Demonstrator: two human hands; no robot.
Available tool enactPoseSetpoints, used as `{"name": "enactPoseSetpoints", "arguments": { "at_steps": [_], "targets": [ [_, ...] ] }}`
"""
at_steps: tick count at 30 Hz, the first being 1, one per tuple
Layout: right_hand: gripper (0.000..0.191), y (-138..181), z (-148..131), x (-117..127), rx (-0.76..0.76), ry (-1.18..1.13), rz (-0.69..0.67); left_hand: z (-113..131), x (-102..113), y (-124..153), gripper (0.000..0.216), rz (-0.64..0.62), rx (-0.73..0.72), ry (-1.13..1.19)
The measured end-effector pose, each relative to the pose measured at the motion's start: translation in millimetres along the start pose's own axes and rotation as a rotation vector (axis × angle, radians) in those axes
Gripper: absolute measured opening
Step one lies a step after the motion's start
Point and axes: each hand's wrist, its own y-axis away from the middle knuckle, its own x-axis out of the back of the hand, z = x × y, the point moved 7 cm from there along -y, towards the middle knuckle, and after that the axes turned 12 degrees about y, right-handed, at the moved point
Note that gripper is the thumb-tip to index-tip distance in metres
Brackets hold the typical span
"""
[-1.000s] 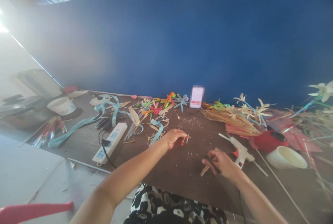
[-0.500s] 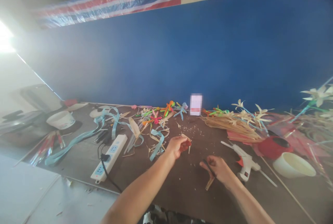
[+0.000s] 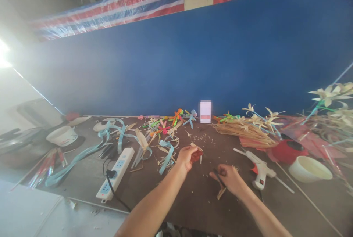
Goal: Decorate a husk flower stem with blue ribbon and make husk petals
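Note:
My left hand [image 3: 186,157] is raised a little over the brown table [image 3: 193,200], fingers closed on a small red and tan straw piece [image 3: 196,154]. My right hand [image 3: 227,179] rests lower and to the right, fingers curled round a dark-handled tool, probably scissors [image 3: 219,178], with pale straw strips [image 3: 221,193] sticking out below it. Small straw clippings [image 3: 202,136] lie scattered on the table just beyond both hands.
A white glue gun [image 3: 257,172] lies right of my right hand, beside a red container [image 3: 286,151] and a white bowl [image 3: 309,169]. A straw bundle [image 3: 242,130] and straw flowers [image 3: 261,117] sit behind. A power strip [image 3: 116,173], blue ribbons [image 3: 165,152] and a white bowl [image 3: 62,136] lie left.
My left hand lifted off the table with the red and tan piece now in its fingers. My right hand shifted slightly forward. The camera tilted upward.

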Motion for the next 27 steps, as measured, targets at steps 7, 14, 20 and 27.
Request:
{"name": "enactPoseSetpoints", "arguments": {
  "at_steps": [7, 14, 20, 27],
  "targets": [
    [0.042, 2, -3, 0, 0.036, 0.014, 0.008, -3, 1, 1, 0.007, -0.002, 0.014, -0.001],
    [0.043, 4, 2, 5, -0.026, -0.007, 0.043, -3, 1, 4, 0.010, -0.020, 0.004, -0.020],
    [0.032, 0, -21, 18, 0.054, -0.292, 0.212, -7, -14, 24, 0.016, -0.134, -0.047, -0.151],
    [0.031, -6, -39, 9, 0.133, -0.423, 0.250, -10, -25, 42, 0.020, -0.110, -0.079, -0.250]
  ]
}}
